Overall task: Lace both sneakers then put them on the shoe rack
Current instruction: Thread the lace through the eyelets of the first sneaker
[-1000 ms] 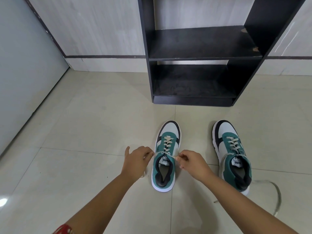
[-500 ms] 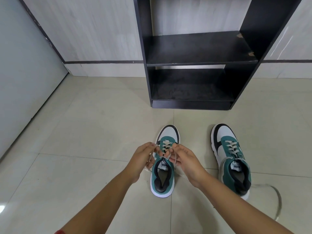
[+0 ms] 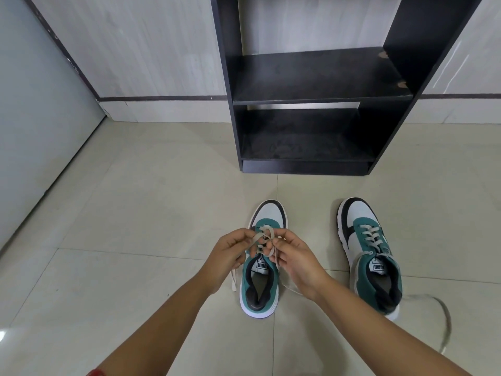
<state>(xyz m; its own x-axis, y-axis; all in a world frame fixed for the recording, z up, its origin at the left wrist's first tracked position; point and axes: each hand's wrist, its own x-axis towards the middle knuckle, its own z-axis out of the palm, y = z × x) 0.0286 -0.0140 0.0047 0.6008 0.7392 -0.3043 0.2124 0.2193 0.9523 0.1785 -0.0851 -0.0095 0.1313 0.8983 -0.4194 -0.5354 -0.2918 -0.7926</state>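
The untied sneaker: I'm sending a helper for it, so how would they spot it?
On the tiled floor before the black shoe rack stand two green-and-white sneakers. Take the sneaker on the right, away from both hands; only its lace trails loose across the tiles.

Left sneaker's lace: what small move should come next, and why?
Probably pull the loops apart to tighten the knot: both hands, left hand and right hand, pinch the lace over the left sneaker, still loose.

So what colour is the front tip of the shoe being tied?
White toe, black edging; head view.
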